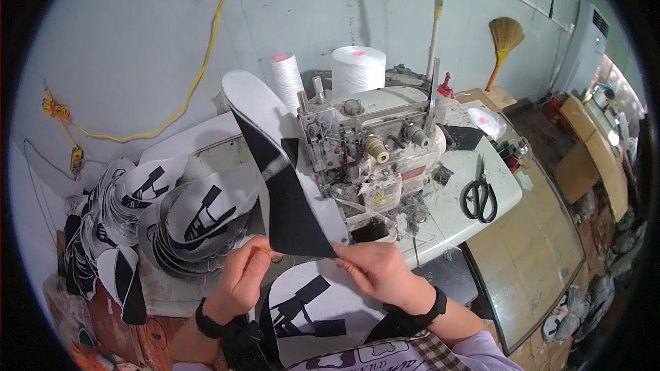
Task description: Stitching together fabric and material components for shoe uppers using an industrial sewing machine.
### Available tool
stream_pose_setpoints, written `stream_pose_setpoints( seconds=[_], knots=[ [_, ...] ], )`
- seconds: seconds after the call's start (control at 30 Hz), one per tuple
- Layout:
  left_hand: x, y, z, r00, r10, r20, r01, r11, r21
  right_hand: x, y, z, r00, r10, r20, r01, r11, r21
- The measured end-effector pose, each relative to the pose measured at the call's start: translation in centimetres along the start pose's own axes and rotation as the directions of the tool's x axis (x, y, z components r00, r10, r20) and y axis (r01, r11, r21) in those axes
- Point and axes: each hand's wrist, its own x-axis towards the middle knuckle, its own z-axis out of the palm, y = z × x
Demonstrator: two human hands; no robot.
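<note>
A long sole-shaped piece of white felt with a black fabric panel (pixel 292 213) stands up in front of me, its rounded white end (pixel 251 93) at the top beside the sewing machine. My left hand (pixel 244 275) is closed, pinching the lower left corner of the black panel. At the opposite lower corner, my right hand (pixel 375 271) pinches the edge between thumb and fingers. Below both hands, on my lap, lies a white felt piece (pixel 302 282) with a black printed design. The grey overlock sewing machine (pixel 375 141) is covered in lint.
Stacks of white felt pieces (pixel 185 227) lie on the left. White thread cones (pixel 357 69) stand behind the machine. Black-handled scissors (pixel 480 199) rest on the table's right end. A yellow cord (pixel 199 89) hangs along the wall. A broom (pixel 505 41) leans at the far right.
</note>
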Motion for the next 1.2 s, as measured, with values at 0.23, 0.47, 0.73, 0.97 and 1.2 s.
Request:
stream_pose_setpoints(
  seconds=[0.23, 0.47, 0.73, 0.97, 1.2],
  knots=[
    [-0.6, 0.7, 2.1, 0.987, -0.047, -0.153, -0.015, 0.925, -0.380, -0.1, -0.4, 1.3, 0.994, -0.019, 0.104, 0.032, 0.992, -0.122],
    [2.9, -2.3, -1.3, 0.964, -0.257, 0.071, 0.209, 0.561, -0.801, -0.1, 2.5, 1.5, 0.993, -0.119, 0.001, 0.116, 0.968, -0.220],
    [6.0, -2.3, -2.1, 0.929, -0.054, -0.367, -0.085, 0.932, -0.352, 0.0, 3.4, 1.6, 0.984, -0.175, 0.023, 0.175, 0.948, -0.264],
    [4.6, 0.0, -6.7, 0.916, -0.131, -0.380, 0.103, 0.990, -0.092, 1.6, 2.9, 2.2, 0.994, -0.109, 0.025, 0.111, 0.933, -0.343],
    [-0.8, -0.5, -0.1, 0.916, -0.367, 0.162, 0.380, 0.924, -0.052, 0.7, 3.0, 1.7, 0.957, 0.271, -0.107, -0.263, 0.961, 0.081]
  ],
)
